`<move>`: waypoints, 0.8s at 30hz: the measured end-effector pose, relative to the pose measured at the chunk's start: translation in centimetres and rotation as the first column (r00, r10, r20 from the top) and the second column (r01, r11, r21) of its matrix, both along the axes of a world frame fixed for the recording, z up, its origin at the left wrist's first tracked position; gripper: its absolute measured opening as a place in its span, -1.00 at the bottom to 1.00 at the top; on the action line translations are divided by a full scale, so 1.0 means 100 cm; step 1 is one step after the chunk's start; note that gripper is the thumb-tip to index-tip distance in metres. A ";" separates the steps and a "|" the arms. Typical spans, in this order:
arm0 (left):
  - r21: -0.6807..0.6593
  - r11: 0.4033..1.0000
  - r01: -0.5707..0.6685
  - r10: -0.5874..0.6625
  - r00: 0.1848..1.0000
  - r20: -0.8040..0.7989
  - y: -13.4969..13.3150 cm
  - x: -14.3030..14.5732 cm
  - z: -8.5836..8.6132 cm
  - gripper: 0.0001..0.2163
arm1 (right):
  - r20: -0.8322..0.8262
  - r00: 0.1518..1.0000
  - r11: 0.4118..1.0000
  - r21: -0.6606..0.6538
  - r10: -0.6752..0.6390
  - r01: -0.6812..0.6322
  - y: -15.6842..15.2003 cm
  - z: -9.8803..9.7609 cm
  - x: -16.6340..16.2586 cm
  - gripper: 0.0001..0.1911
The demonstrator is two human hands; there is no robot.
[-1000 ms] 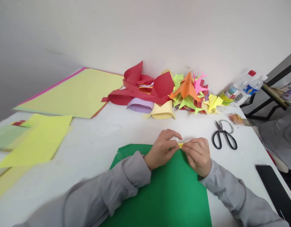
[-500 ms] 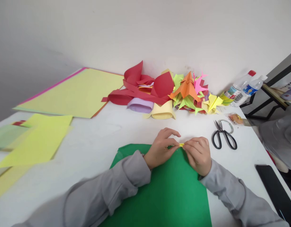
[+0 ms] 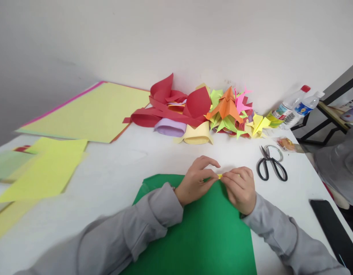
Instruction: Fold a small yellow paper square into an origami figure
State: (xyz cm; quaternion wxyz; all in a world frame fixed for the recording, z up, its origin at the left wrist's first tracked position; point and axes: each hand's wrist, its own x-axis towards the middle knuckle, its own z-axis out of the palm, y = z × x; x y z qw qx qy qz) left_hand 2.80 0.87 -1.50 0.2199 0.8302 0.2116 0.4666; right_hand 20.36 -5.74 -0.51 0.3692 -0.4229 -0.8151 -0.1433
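Observation:
A small yellow paper piece (image 3: pixel 220 176) is pinched between my two hands, mostly covered by the fingertips. My left hand (image 3: pixel 197 180) grips its left end between thumb and finger, with the index finger raised and curved above. On the other end, my right hand (image 3: pixel 239 189) is closed, thumb and fingers pressed together. Both hands are over the far edge of a large green paper sheet (image 3: pixel 210 236), which lies on the white table (image 3: pixel 107 183). The exact shape of the yellow piece cannot be made out.
Black-handled scissors (image 3: pixel 270 164) and a tape roll (image 3: pixel 275 152) lie to the right, near a black phone-like slab (image 3: pixel 334 233). Folded paper figures (image 3: pixel 226 110), red paper loops (image 3: pixel 176 107) and bottles (image 3: pixel 296 105) line the wall. Yellow sheets (image 3: pixel 50 164) are at left.
My hands have drawn slightly closer together, so less of the yellow paper shows between the fingertips. Everything else stays in place.

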 end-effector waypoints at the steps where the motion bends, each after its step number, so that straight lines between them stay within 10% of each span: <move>1: -0.003 1.000 -0.009 0.009 1.000 0.014 0.000 0.000 0.000 -0.86 | -0.007 1.000 1.000 0.004 -0.008 0.008 0.000 0.000 0.000 -0.77; 24: -0.033 0.999 -0.016 0.017 1.000 0.019 0.001 -0.001 -0.002 -0.87 | -0.008 0.999 0.999 0.013 -0.050 0.050 0.002 0.000 0.004 -0.81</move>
